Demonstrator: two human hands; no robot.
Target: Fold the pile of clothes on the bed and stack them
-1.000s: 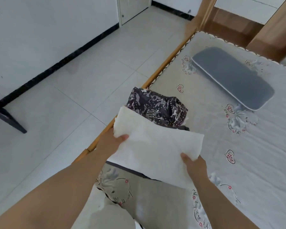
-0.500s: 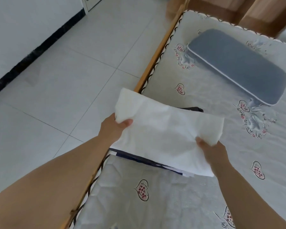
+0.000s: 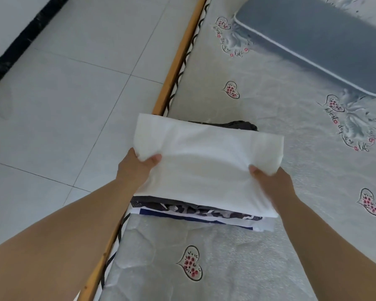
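Note:
A folded white garment [image 3: 206, 164] lies over a stack of folded clothes [image 3: 195, 211] near the bed's left edge. Dark patterned cloth and a white piece with a navy band show under its near edge, and a dark bit peeks out behind. My left hand [image 3: 137, 168] grips the garment's left side, thumb on top. My right hand [image 3: 271, 181] holds its right side the same way, fingers tucked underneath.
The mattress [image 3: 237, 268] is pale grey with heart prints. A grey pillow [image 3: 319, 38] lies at the far right. The wooden bed rail [image 3: 176, 61] runs along the left, with tiled floor [image 3: 74, 94] beyond it.
Both hands have carried the white garment forward and down onto the stack, covering the dark patterned clothes. The view has tilted further down toward the bed.

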